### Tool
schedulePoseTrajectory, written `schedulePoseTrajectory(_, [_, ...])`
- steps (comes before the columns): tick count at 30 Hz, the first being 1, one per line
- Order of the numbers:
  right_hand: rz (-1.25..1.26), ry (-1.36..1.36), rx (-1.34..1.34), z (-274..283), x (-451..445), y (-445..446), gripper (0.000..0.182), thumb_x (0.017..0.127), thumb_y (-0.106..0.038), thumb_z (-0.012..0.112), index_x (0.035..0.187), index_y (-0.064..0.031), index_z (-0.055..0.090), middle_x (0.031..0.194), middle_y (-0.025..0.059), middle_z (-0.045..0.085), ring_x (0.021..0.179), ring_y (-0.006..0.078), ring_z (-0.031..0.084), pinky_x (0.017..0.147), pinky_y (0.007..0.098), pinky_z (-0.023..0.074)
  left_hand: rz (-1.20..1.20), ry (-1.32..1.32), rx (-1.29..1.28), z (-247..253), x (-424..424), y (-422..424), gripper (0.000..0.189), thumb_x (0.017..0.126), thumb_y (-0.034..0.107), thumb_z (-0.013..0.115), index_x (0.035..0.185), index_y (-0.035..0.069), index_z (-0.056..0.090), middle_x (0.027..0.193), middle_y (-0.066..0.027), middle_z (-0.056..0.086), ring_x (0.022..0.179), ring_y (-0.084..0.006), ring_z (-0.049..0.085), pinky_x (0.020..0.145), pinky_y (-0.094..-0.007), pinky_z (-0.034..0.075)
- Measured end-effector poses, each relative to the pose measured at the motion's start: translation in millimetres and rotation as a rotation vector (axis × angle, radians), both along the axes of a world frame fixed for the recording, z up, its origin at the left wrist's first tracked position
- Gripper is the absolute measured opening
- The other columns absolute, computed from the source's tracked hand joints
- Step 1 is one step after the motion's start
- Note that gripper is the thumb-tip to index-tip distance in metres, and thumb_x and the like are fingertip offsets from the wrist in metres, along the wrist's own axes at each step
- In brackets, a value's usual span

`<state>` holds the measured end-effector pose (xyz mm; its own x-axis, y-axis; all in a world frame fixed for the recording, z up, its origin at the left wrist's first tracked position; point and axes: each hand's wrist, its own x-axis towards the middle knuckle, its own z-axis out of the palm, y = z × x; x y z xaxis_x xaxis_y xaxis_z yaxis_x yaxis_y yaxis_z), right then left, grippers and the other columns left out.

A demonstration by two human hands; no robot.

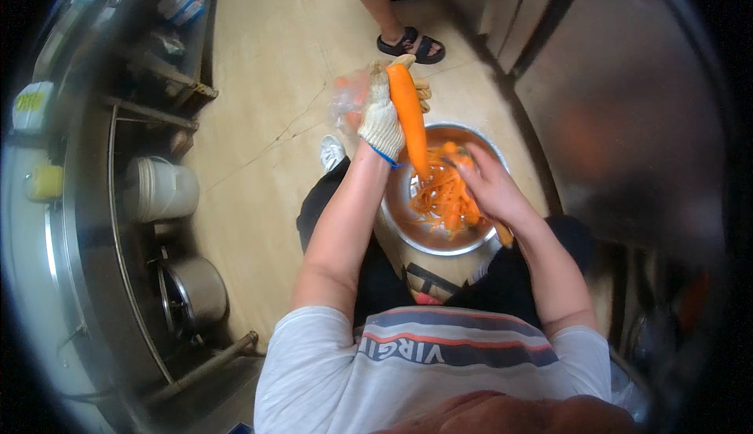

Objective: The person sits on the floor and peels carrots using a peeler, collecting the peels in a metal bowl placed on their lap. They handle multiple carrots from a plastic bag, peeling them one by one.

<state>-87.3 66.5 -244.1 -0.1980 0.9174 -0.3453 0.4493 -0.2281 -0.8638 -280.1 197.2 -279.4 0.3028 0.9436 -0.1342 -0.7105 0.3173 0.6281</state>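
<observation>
My left hand (379, 110) wears a cream knitted work glove with a blue cuff edge. It grips a long, smooth orange carrot (410, 119), whose narrower end points down over a steel basin (450, 251). My bare right hand (491, 181) is closed around a peeler with a brown handle (503, 235). The peeler's head is blurred, just right of the carrot's lower end and apart from it. Inside the basin lies a heap of orange carrot peelings (447, 199), with some thicker orange pieces among them.
A clear plastic bag (347, 102) with orange things inside is beyond my left wrist. Another person's sandalled foot (412, 44) stands past the basin. At left, a white bucket (167, 190) and a steel pot (197, 291) sit under a metal counter. A steel cabinet face (617, 110) rises at right.
</observation>
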Motion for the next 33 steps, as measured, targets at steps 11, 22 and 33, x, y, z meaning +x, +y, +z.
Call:
schedulePoseTrajectory(11, [-0.292, 0.250, 0.236, 25, -35, 63, 0.056, 0.090, -0.025, 0.056, 0.132, 0.0057, 0.034, 0.068, 0.0088, 0.059, 0.060, 0.0131, 0.055, 0.057, 0.0284, 0.0449, 0.160, 0.282, -0.145, 49, 44, -39, 0.030, 0.095, 0.029, 0.049, 0.111, 0.005, 0.054, 0.100, -0.0083, 0.059, 0.086, -0.0187, 0.058, 0.073, -0.0311, 0.052])
schedulePoseTrajectory(22, [-0.265, 0.299, 0.227, -5, -48, 36, 0.055, 0.091, -0.018, 0.055, 0.138, -0.0033, 0.030, 0.063, -0.0017, 0.051, 0.049, 0.0038, 0.044, 0.042, 0.0202, 0.0338, 0.153, 0.155, -0.230, 31, 37, -32, 0.040, 0.095, 0.040, 0.043, 0.120, 0.011, 0.051, 0.106, -0.0077, 0.061, 0.086, -0.0191, 0.060, 0.069, -0.0310, 0.052])
schedulePoseTrajectory(33, [-0.033, 0.089, 0.150, -25, -29, -20, 0.061, 0.088, -0.032, 0.057, 0.133, 0.0021, 0.036, 0.058, 0.0081, 0.048, 0.051, 0.0183, 0.049, 0.050, 0.0325, 0.0380, 0.128, 0.084, -0.114, 12, 17, -14, 0.060, 0.089, 0.062, 0.039, 0.107, 0.006, 0.053, 0.073, -0.0110, 0.061, 0.062, -0.0243, 0.060, 0.049, -0.0329, 0.049])
